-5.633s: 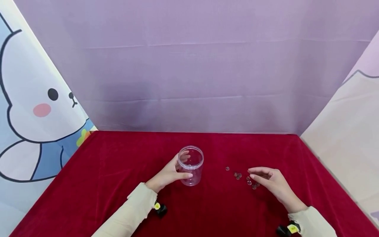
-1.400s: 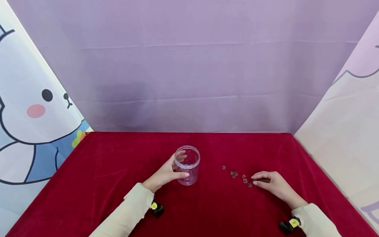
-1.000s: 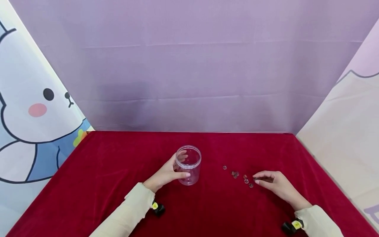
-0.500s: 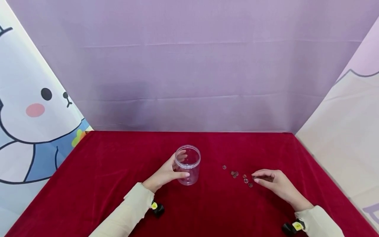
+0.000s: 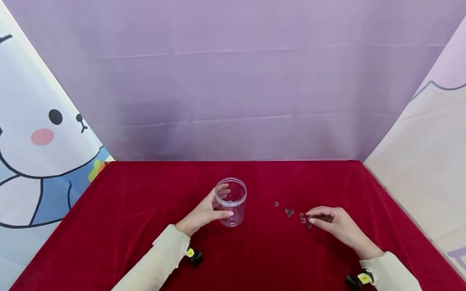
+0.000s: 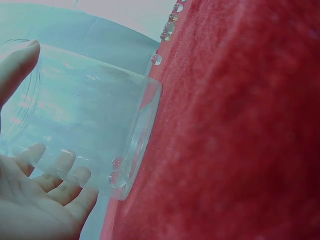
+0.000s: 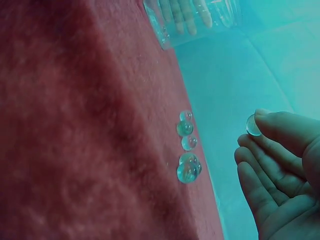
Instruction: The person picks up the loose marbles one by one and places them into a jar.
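My left hand (image 5: 200, 214) grips a clear plastic jar (image 5: 237, 210) from its left side, thumb in front and fingers behind. The jar is upright with its mouth uncovered and its base at the red cloth. Through its wall, in the left wrist view, glass marbles (image 6: 116, 178) show at the bottom. To the right, my right hand (image 5: 336, 225) pinches one clear marble (image 7: 253, 125) between thumb and index finger, held above the cloth. Just left of that hand, several more clear marbles (image 5: 303, 220) lie scattered on the cloth.
Red velvet cloth (image 5: 269, 258) covers the table. A purple curtain (image 5: 233, 101) hangs along its back edge. Printed panels flank it, with a cartoon animal on the left panel (image 5: 22, 153) and a pale right panel (image 5: 429, 161).
Since the earliest frame, the right hand has taken a marble from the right end of the scatter. In the last half second it moved slightly left with it. The left hand stays on the jar.
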The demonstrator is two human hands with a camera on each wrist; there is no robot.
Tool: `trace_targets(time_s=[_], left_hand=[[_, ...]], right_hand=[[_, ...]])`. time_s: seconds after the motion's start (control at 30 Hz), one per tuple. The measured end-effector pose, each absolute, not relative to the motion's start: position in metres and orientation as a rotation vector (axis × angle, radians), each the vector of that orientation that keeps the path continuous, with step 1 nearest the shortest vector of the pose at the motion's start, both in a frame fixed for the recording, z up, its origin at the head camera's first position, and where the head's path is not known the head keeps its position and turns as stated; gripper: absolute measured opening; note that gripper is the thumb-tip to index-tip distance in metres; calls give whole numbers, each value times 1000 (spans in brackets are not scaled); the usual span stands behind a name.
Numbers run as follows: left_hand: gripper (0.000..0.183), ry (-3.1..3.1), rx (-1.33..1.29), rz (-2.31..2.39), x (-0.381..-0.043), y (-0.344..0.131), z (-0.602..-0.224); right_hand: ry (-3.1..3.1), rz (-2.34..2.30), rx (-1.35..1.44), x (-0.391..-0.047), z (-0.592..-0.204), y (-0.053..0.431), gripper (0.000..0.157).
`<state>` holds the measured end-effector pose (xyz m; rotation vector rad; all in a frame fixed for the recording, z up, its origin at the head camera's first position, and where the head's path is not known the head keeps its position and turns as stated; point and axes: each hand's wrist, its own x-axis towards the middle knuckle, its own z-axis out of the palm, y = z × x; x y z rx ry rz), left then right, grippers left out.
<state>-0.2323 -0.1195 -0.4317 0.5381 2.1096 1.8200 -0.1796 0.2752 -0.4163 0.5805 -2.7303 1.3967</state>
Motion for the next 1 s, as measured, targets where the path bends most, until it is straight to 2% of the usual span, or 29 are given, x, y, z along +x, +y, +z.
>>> trace_targets(time_s=[0.53, 1.0], left_hand=[[84, 2093, 584, 1842, -234, -120, -434], [83, 2102, 558, 1826, -234, -120, -434]], right_hand=[[-2673, 1565, 659, -177, -406, 259, 24], [-2621, 1460, 742, -173, -403, 238, 19]])
